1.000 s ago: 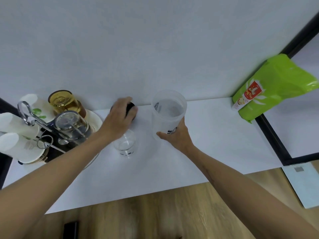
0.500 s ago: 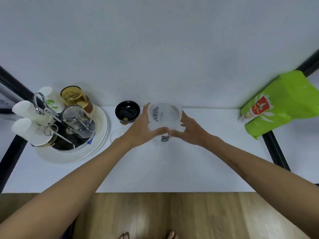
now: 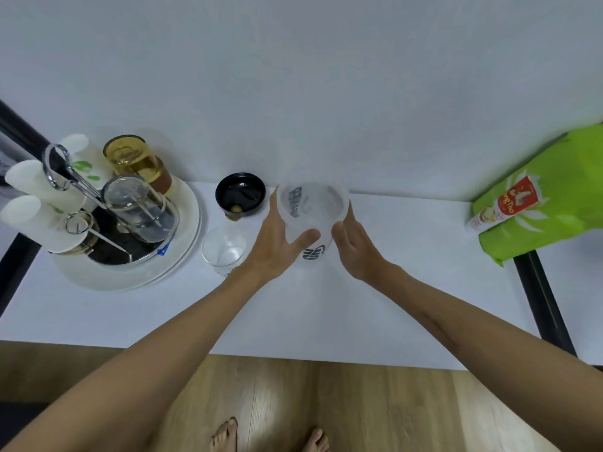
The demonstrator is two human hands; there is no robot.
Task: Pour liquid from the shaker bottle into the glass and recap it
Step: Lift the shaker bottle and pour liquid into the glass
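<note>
- the uncapped shaker bottle is clasped upright on the table by left hand and right hand, fingers wrapped around it.
- the glass is seen just left; the black cap behind it.

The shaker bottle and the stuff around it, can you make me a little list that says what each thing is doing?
shaker bottle: open, no lid on, upright on the white table
left hand: grip on the bottle's left side
right hand: grip on the bottle's right side
lid: black, lying upside down behind the glass
glass: left of the bottle, looks empty
green bag: far right, against the wall
tray: far left, holds cups and jars
</note>
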